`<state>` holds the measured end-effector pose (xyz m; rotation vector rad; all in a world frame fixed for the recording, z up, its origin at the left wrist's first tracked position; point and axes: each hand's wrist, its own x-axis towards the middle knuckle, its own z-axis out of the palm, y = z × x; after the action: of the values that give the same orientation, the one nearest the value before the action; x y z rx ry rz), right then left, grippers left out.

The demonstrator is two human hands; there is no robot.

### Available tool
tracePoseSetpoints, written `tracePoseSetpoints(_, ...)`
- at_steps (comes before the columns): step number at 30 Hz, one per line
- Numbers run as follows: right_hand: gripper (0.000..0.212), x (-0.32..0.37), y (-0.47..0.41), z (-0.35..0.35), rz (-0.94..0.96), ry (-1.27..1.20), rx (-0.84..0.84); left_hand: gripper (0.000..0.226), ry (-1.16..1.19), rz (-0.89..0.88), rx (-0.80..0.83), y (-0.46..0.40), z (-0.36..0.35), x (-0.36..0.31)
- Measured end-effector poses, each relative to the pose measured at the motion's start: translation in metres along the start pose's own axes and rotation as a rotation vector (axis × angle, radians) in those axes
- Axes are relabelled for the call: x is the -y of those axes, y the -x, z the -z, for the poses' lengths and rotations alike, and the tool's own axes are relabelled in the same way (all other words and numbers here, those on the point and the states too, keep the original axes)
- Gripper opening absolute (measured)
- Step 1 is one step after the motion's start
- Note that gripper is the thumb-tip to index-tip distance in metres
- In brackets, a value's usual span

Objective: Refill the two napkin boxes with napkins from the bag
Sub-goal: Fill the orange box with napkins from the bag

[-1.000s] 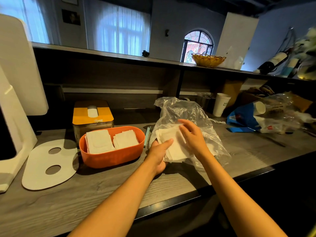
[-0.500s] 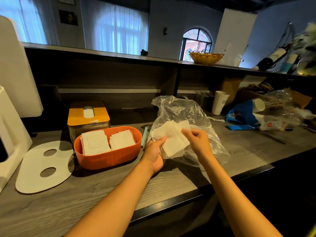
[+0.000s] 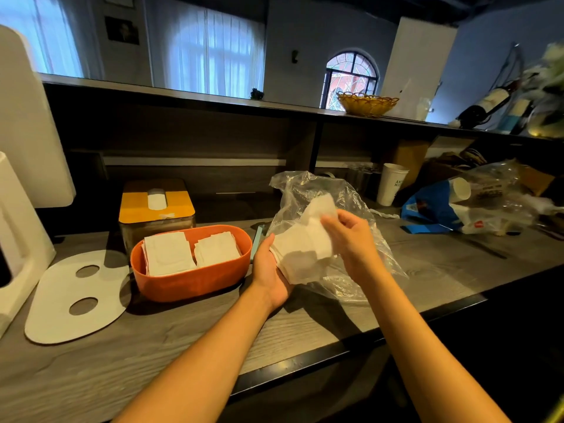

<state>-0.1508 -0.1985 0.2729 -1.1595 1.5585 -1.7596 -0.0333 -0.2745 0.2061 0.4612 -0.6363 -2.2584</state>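
Note:
A clear plastic bag (image 3: 308, 190) lies on the wooden counter, right of an open orange box (image 3: 183, 282) that holds two piles of white napkins (image 3: 168, 254). Behind it stands a box with a yellow lid (image 3: 157, 206), one napkin poking through its slot. My left hand (image 3: 271, 270) holds a stack of white napkins (image 3: 302, 254) from below at the bag's mouth. My right hand (image 3: 351, 236) pinches the upper napkins of that stack and lifts them, bending them upward.
A white oval lid with two holes (image 3: 76, 297) lies left of the orange box. A white appliance (image 3: 21, 190) stands at far left. A paper cup (image 3: 392, 184) and a blue bag of cups (image 3: 439, 206) sit at the right. The counter's front edge (image 3: 335, 346) is near.
My right hand has gripped the top napkins and raised them off the stack. My left hand has stayed under the stack, which is now further out of the bag.

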Motion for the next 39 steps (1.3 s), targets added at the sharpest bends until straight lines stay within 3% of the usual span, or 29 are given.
tracePoseSetpoints(3,0.015,-0.019,-0.001,-0.008,-0.074,0.194,-0.005,0.052,-0.019,-0.007,0.054,0.001,-0.001,0.001)
tracePoseSetpoints(7,0.014,-0.025,-0.001,-0.011,-0.032,0.212,-0.117,0.046,-0.086,-0.033,0.052,0.001,-0.002,0.004)
tracePoseSetpoints(12,0.028,-0.028,0.002,-0.019,-0.003,0.289,-0.102,0.038,-0.149,-0.016,0.029,0.002,-0.004,0.006)
tracePoseSetpoints(14,0.029,-0.031,0.003,-0.020,0.007,0.375,-0.095,0.031,-0.203,-0.040,-0.002,0.000,-0.005,0.008)
tracePoseSetpoints(17,0.029,-0.033,0.004,-0.018,0.077,0.378,-0.089,0.039,-0.302,-0.108,-0.125,-0.007,-0.001,0.010)
tracePoseSetpoints(21,0.032,-0.034,0.006,-0.013,0.078,0.364,-0.217,0.034,-0.222,-0.124,-0.173,-0.007,0.001,0.006)
tracePoseSetpoints(26,0.021,-0.031,0.016,-0.020,-0.304,0.080,0.071,0.034,-0.239,-0.123,-0.088,-0.004,-0.003,0.008)
tracePoseSetpoints(31,0.026,-0.044,0.018,-0.022,-0.189,0.204,0.072,0.030,-0.377,-0.194,-0.102,0.002,-0.006,0.010)
tracePoseSetpoints(36,0.012,-0.038,0.010,-0.010,-0.099,0.228,-0.183,0.024,-0.501,-0.285,-0.071,0.006,-0.012,0.007)
tracePoseSetpoints(39,0.009,-0.031,0.002,0.005,-0.001,0.356,-0.325,0.023,-0.593,-0.426,-0.077,0.005,-0.010,0.007)
